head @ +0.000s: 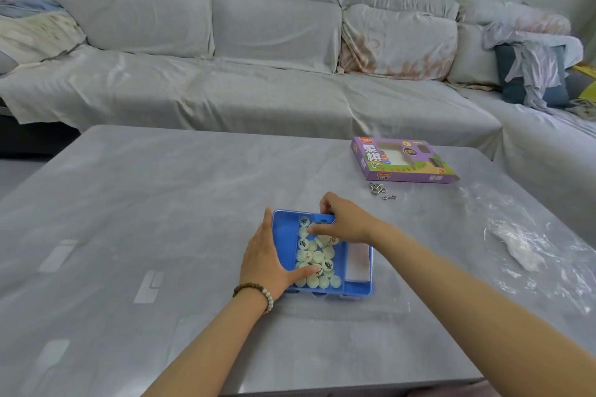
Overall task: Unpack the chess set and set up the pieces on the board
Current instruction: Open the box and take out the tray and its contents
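Observation:
A blue plastic tray [285, 235] sits on the grey table [161, 203], in the middle near me. Its wide compartment holds several pale round chess pieces [317, 259] with black or red characters. In the narrow right compartment lies a white folded sheet [356, 263]. My left hand [264, 258] lies flat along the tray's left wall, thumb reaching onto the pieces. My right hand [343, 222] hovers over the tray's far end with curled fingers down among the pieces. Whether it holds one is hidden.
The purple chess-set box [403, 159] lies at the far right of the table, with small metal rings [377, 188] in front of it. Crumpled clear plastic wrap [532, 251] covers the right side. A covered grey sofa [258, 58] runs behind the table.

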`<control>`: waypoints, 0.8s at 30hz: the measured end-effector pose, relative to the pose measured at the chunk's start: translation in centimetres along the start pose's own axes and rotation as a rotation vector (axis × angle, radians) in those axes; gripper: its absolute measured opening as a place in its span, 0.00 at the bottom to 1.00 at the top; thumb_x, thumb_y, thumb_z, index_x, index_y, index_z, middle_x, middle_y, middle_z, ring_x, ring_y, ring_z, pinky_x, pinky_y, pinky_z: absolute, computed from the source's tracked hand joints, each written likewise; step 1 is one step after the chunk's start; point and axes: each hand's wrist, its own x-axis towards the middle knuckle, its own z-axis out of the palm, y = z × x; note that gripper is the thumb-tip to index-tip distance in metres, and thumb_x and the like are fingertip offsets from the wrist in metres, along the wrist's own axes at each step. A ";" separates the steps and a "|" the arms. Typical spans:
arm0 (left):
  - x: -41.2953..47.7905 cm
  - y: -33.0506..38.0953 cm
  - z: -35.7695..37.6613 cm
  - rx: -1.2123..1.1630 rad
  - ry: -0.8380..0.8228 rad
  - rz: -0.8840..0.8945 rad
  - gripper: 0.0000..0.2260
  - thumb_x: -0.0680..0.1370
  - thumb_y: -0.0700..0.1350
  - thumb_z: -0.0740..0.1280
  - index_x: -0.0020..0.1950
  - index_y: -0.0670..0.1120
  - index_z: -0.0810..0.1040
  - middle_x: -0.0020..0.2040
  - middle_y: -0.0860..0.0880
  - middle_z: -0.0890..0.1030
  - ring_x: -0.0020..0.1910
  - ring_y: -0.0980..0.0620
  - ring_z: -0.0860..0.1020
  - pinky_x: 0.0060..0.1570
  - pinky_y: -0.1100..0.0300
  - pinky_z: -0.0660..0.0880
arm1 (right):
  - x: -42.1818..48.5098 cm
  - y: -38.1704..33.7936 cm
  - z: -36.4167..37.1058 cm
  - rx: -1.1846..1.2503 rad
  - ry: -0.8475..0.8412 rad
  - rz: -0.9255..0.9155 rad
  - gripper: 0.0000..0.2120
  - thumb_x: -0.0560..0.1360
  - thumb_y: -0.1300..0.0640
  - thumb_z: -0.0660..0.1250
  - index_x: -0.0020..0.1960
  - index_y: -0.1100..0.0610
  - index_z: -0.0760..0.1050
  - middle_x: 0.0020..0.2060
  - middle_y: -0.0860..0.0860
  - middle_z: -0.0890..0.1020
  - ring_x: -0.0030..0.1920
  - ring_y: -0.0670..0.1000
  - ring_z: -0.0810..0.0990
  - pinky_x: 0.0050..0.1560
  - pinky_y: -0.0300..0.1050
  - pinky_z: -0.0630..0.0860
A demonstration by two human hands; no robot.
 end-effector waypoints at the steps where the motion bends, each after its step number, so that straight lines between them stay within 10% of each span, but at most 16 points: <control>1: 0.0 0.0 0.0 -0.018 -0.005 0.002 0.61 0.54 0.69 0.74 0.75 0.55 0.40 0.70 0.52 0.66 0.66 0.51 0.67 0.63 0.54 0.70 | -0.2 0.0 -0.4 0.014 -0.002 -0.017 0.19 0.69 0.48 0.74 0.47 0.54 0.65 0.43 0.50 0.74 0.43 0.50 0.72 0.44 0.45 0.71; 14: 2.7 1.8 -5.5 -0.796 0.160 -0.170 0.29 0.74 0.50 0.67 0.72 0.50 0.60 0.61 0.50 0.73 0.52 0.54 0.76 0.38 0.69 0.75 | 0.0 -5.3 -0.7 1.076 0.329 0.062 0.17 0.75 0.58 0.68 0.62 0.50 0.69 0.49 0.57 0.82 0.45 0.54 0.83 0.42 0.48 0.82; 20: 2.2 -5.6 -10.4 -0.619 0.285 -0.210 0.20 0.71 0.47 0.73 0.60 0.49 0.73 0.54 0.50 0.79 0.52 0.49 0.78 0.52 0.56 0.76 | 3.1 -10.1 7.9 0.945 0.211 -0.002 0.18 0.76 0.60 0.66 0.64 0.52 0.69 0.54 0.48 0.80 0.52 0.49 0.80 0.55 0.43 0.76; 24: 1.2 -9.9 -12.6 -0.529 0.360 -0.212 0.19 0.71 0.44 0.73 0.61 0.47 0.73 0.53 0.49 0.79 0.49 0.51 0.78 0.43 0.67 0.72 | 4.9 -11.5 12.1 0.688 0.086 0.007 0.21 0.74 0.56 0.69 0.66 0.55 0.70 0.55 0.53 0.80 0.52 0.52 0.80 0.54 0.45 0.78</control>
